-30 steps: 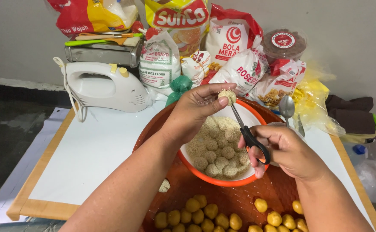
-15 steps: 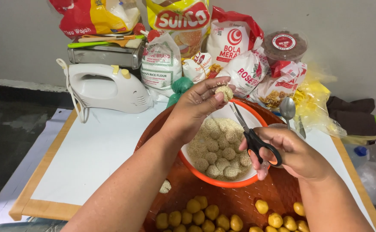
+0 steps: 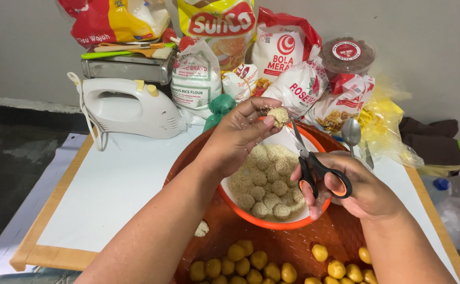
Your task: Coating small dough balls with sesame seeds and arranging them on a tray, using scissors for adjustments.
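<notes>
My left hand [image 3: 238, 134] pinches a sesame-coated dough ball [image 3: 278, 115] above an orange-rimmed bowl [image 3: 264, 221]. The bowl holds several more coated balls [image 3: 267, 181] in loose sesame. My right hand [image 3: 364, 192] grips black-handled scissors [image 3: 314, 168]; their blades point up toward the held ball, and the tips are just below it. The bowl sits on a round brown woven tray [image 3: 340, 234]. Several plain yellow dough balls [image 3: 251, 265] lie on the tray's near side.
A white hand mixer [image 3: 127, 108] rests on the white table [image 3: 114, 184] at the left. Bags of flour and other ingredients [image 3: 293, 68], a lidded jar [image 3: 347, 55] and a metal pasta machine [image 3: 127, 67] stand along the wall. A spoon [image 3: 351, 131] lies right of the bowl.
My left hand lifted the coated ball slightly and turned it. The scissors in my right hand rose a little toward the ball.
</notes>
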